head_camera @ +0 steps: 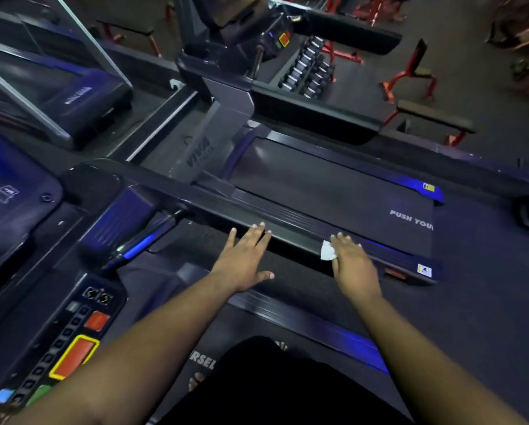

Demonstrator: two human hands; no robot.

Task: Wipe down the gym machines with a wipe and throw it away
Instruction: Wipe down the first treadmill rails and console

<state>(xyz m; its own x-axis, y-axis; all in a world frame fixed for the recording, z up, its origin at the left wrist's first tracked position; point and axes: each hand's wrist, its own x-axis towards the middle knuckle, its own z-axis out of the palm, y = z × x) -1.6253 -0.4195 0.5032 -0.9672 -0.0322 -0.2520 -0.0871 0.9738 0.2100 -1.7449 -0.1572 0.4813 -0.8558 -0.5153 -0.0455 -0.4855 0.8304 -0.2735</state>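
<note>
I stand on a treadmill and look down over its black handrail, which runs from the console at the left to the right. My left hand lies flat with straight, spread fingers, the fingertips on the rail. My right hand presses a small white wipe flat against the rail further to the right; the wipe sticks out from under the fingers on their left side. Beyond the rail lies the neighbouring treadmill's dark belt.
My treadmill's console with red, green and blue buttons sits at the lower left. A dumbbell rack and red-framed benches stand on the dark floor behind. More treadmills line the left.
</note>
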